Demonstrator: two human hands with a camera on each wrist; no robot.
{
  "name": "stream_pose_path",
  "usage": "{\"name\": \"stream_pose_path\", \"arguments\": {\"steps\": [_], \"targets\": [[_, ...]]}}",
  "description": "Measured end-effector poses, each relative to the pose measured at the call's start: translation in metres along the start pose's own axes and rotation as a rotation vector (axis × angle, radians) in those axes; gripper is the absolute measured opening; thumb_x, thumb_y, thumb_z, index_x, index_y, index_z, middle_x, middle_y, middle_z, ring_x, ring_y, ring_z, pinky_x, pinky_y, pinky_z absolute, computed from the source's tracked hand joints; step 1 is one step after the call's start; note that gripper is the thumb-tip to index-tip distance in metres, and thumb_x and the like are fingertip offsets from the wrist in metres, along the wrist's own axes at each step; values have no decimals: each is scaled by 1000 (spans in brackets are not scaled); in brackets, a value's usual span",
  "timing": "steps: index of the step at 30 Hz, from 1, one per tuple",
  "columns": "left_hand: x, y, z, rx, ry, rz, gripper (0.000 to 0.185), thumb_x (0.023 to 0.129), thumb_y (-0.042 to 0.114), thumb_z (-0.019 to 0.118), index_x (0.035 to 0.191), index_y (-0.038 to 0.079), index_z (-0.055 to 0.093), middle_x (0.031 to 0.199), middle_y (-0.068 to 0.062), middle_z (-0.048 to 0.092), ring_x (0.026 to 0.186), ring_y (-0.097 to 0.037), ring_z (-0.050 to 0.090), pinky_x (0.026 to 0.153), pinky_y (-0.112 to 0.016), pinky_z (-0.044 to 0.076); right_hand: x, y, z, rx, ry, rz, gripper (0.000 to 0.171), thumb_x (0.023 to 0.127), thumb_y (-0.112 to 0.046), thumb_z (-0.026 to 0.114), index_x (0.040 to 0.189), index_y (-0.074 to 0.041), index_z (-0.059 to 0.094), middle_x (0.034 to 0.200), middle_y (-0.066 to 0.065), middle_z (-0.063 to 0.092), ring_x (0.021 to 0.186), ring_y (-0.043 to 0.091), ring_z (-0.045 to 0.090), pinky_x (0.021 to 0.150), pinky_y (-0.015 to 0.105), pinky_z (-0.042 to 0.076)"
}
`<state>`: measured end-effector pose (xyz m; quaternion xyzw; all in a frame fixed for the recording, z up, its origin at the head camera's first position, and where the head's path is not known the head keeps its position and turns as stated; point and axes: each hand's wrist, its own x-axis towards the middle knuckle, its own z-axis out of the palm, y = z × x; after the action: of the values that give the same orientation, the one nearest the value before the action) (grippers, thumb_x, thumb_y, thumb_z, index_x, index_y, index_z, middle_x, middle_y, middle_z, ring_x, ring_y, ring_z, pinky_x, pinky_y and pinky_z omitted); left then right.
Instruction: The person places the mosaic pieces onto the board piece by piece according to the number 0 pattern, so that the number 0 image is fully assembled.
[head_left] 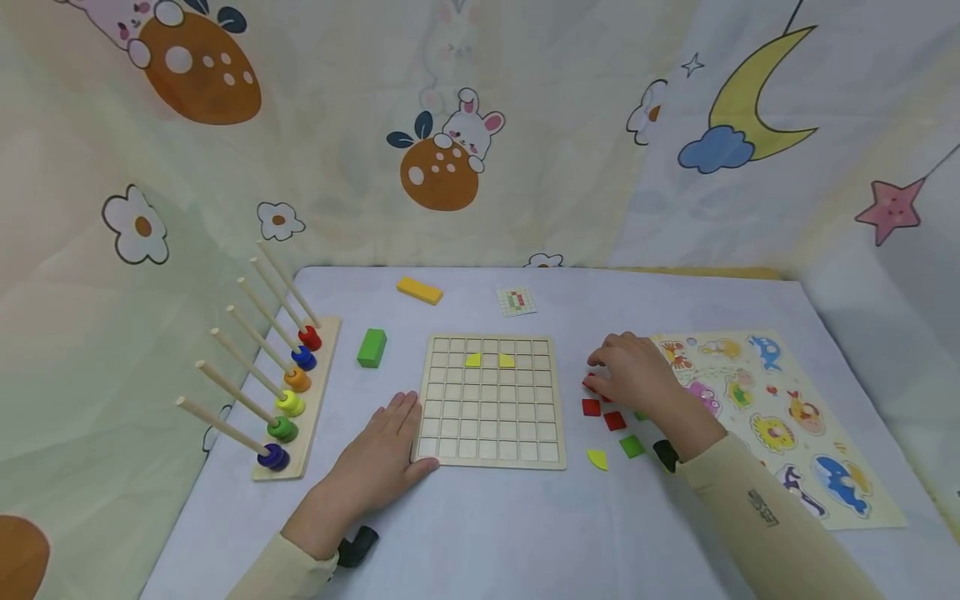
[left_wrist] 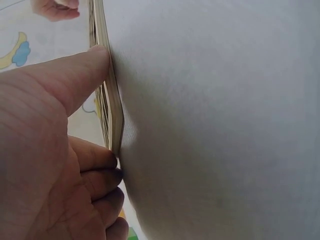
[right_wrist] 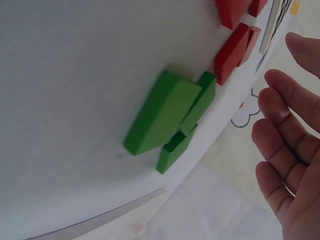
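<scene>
Grid board [head_left: 491, 400], left hand [head_left: 378, 458] steadying, unlabelled

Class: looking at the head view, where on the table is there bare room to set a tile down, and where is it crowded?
Bare patches: the near strip of table in front of the grid board, and the stretch between the green block and the yellow block. Crowded: between the board and the animal puzzle, where the right hand hovers over loose tiles.

Both hands lie low and apart, the left hand [head_left: 378, 461] flat with fingers straight, the right hand [head_left: 637, 375] loosely arched.
</scene>
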<state>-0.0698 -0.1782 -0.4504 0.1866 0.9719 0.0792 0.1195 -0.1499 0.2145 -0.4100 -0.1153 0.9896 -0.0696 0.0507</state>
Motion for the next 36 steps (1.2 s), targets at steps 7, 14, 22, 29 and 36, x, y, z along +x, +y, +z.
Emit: {"name": "stream_pose_path", "arguments": {"steps": [7, 14, 22, 29, 36], "targets": [[-1, 0, -1, -5, 10, 6, 95, 99, 60, 62, 164, 1, 26, 175, -17, 20, 164, -33, 17, 133, -52, 23, -7, 5, 7, -9, -9, -8, 33, 88, -35, 84, 109, -10, 81, 104, 6, 71, 100, 28, 60, 93, 50, 51], [-2, 1, 0, 1, 8, -3, 96, 99, 61, 62, 165, 2, 26, 175, -16, 20, 164, -33, 16, 133, -52, 23, -11, 8, 8, -13, -10, -15, 31, 87, -34, 86, 106, -10, 81, 100, 5, 70, 97, 27, 59, 89, 49, 51], [-1, 1, 0, 3, 5, -9, 98, 98, 63, 62, 165, 2, 25, 175, -15, 20, 164, -32, 16, 133, -52, 23, -7, 6, 9, 4, -38, 11, 30, 87, -29, 85, 110, -10, 81, 102, 5, 69, 99, 26, 56, 94, 50, 49], [-2, 1, 0, 0, 10, -6, 97, 98, 62, 62, 165, 2, 26, 175, -16, 20, 164, -33, 16, 132, -52, 23, -1, 4, 14, -4, -35, 11, 30, 87, -26, 86, 112, -11, 80, 106, 6, 71, 102, 27, 58, 95, 50, 51], [-1, 1, -1, -6, 12, -3, 96, 99, 61, 61, 165, 1, 26, 175, -16, 20, 164, -33, 16, 132, -52, 23, 2, 2, 13, -1, -64, 45, 28, 86, -28, 86, 108, -12, 81, 101, 5, 69, 101, 27, 57, 95, 49, 50]]}}
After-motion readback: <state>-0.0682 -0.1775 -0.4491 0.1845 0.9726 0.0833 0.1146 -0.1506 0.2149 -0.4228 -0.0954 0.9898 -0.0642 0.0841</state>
